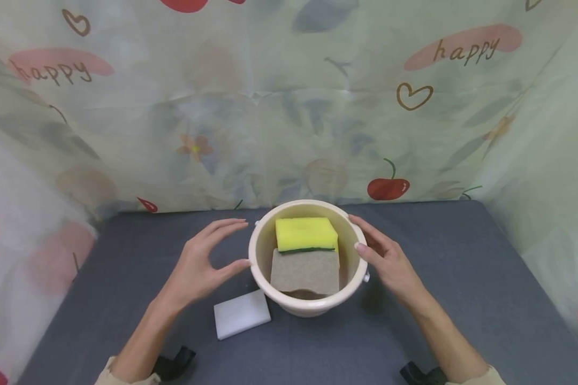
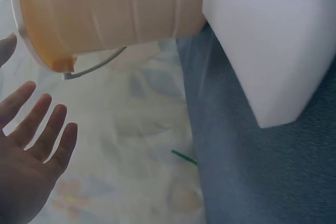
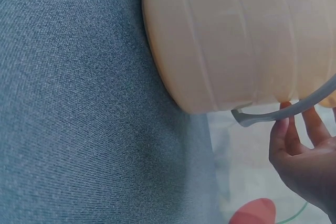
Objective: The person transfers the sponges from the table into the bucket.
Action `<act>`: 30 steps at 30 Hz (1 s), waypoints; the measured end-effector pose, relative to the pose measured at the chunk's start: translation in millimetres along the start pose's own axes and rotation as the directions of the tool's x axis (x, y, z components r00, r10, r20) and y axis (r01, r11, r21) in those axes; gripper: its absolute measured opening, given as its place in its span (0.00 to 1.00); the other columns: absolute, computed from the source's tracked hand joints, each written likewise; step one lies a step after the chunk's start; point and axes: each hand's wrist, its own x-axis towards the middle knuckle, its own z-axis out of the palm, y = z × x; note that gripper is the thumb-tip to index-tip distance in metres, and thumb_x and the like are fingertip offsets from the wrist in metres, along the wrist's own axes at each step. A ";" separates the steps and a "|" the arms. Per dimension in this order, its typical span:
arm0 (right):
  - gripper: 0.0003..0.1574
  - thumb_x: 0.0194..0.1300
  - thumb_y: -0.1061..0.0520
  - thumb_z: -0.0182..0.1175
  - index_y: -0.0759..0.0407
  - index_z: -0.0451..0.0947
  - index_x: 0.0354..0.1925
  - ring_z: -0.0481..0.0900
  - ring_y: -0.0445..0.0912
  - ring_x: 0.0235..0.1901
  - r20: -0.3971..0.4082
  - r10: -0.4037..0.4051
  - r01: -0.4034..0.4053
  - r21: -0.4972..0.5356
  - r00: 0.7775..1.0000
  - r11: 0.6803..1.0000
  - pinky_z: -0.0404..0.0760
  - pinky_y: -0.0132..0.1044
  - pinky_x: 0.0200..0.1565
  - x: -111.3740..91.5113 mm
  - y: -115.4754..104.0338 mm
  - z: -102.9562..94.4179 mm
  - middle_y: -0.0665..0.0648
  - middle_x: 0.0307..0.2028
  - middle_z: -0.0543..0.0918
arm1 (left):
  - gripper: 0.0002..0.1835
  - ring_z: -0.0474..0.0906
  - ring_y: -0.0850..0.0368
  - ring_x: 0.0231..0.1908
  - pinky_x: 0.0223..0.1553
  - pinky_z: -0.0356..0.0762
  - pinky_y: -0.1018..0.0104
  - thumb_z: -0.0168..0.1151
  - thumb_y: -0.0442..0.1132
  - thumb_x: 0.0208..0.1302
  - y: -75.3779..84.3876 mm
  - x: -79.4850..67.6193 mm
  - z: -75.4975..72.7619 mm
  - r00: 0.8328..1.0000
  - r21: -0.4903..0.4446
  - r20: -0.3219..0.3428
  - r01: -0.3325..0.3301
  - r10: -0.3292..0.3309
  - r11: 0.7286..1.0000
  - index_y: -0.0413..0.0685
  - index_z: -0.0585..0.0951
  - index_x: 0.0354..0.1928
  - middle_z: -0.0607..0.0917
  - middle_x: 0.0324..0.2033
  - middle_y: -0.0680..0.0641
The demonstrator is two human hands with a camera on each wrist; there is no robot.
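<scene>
A cream bucket stands on the table between my hands. Inside it lie a yellow sponge with a green scouring layer and a grey-beige pad; what is under them is mostly hidden. My left hand is at the bucket's left, fingers spread and thumb tip right at the rim. On the other side, my right hand touches the rim with extended fingers and thumb. The bucket's grey handle hangs down beside those fingers. A white sponge block lies flat on the table, just left of the bucket.
Dark blue-grey cloth covers the table. A printed curtain rises along the back edge and both sides. Black straps hang near both wrists.
</scene>
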 end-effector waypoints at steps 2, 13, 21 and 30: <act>0.33 0.75 0.54 0.56 0.42 0.63 0.74 0.70 0.47 0.64 -0.002 0.002 -0.002 -0.001 1.000 1.000 0.75 0.26 0.56 -0.4 0.3 -0.1 0.50 0.70 0.68 | 0.36 0.71 0.55 0.63 0.59 0.73 0.49 0.77 0.48 0.54 -0.9 -4.0 -0.1 1.000 0.008 0.002 0.009 -0.009 1.000 0.57 0.76 0.66 0.75 0.63 0.55; 0.33 0.74 0.54 0.56 0.41 0.63 0.74 0.70 0.48 0.65 -0.004 0.002 -0.002 -0.001 1.000 1.000 0.75 0.26 0.56 -0.3 1.3 1.0 0.50 0.70 0.68 | 0.38 0.72 0.54 0.63 0.57 0.74 0.48 0.80 0.45 0.50 -9.3 -29.8 -1.4 0.997 0.058 0.007 0.077 -0.077 0.995 0.55 0.76 0.66 0.75 0.63 0.55; 0.33 0.74 0.54 0.56 0.41 0.63 0.74 0.69 0.48 0.66 -0.011 -0.002 0.002 -0.004 1.000 1.000 0.74 0.26 0.56 -0.4 1.4 0.6 0.50 0.70 0.67 | 0.41 0.77 0.57 0.56 0.50 0.79 0.53 0.80 0.46 0.50 -14.3 -45.2 5.2 0.995 0.047 0.021 0.094 -0.095 0.994 0.61 0.74 0.68 0.75 0.63 0.57; 0.33 0.75 0.54 0.56 0.42 0.63 0.74 0.68 0.47 0.67 -0.008 -0.008 0.008 0.005 1.000 1.000 0.73 0.25 0.57 -0.2 2.4 1.1 0.50 0.71 0.67 | 0.43 0.69 0.56 0.64 0.58 0.75 0.49 0.80 0.54 0.48 -15.6 -60.2 15.2 0.977 0.069 0.118 0.169 -0.177 0.983 0.66 0.72 0.69 0.71 0.65 0.59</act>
